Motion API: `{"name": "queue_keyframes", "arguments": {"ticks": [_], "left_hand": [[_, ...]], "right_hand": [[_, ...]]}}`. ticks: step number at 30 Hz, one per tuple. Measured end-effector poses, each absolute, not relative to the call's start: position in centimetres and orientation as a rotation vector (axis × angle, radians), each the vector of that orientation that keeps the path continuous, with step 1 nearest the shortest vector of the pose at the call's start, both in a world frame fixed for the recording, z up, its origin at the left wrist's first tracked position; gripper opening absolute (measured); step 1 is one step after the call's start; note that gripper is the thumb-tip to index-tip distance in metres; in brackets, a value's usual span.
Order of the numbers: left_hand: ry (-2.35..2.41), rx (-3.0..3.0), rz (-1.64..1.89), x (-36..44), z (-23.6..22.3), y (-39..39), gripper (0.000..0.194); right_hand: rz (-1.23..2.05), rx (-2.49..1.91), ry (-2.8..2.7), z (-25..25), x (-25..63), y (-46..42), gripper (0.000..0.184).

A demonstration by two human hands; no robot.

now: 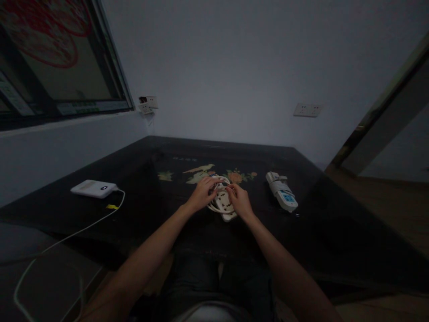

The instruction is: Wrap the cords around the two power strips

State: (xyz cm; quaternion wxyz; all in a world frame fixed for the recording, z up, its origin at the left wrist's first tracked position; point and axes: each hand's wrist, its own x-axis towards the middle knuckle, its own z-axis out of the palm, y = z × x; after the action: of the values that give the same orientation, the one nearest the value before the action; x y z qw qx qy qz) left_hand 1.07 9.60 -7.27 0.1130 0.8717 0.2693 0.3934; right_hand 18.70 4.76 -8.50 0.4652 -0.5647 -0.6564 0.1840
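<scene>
A white power strip [224,202] lies on the dark table in front of me, its sockets facing up. Its white cord [226,180] loops in a coil over and around the strip. At the coil's left side, my left hand [203,193] is closed on the cord with bent fingers. My right hand [240,200] pinches the cord at the coil's right side, close above the strip. The fingertips of both hands partly hide the cord, and the plug cannot be made out.
To the right lies another power strip [282,192] with its cord wrapped round it. A white power bank [93,188] with a cable [87,227] trailing off the table's left edge lies at left. The black table [321,232] meets a wall with sockets [307,110].
</scene>
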Motion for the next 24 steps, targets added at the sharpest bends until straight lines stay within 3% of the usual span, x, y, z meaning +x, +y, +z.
{"name": "queue_keyframes", "arguments": {"ticks": [24], "left_hand": [[0.822, 2.412, 1.275, 2.0, -8.2, 9.4, 0.033]], "right_hand": [[1.101, -1.284, -1.555, -7.2, 22.5, 4.0, 0.017]]}}
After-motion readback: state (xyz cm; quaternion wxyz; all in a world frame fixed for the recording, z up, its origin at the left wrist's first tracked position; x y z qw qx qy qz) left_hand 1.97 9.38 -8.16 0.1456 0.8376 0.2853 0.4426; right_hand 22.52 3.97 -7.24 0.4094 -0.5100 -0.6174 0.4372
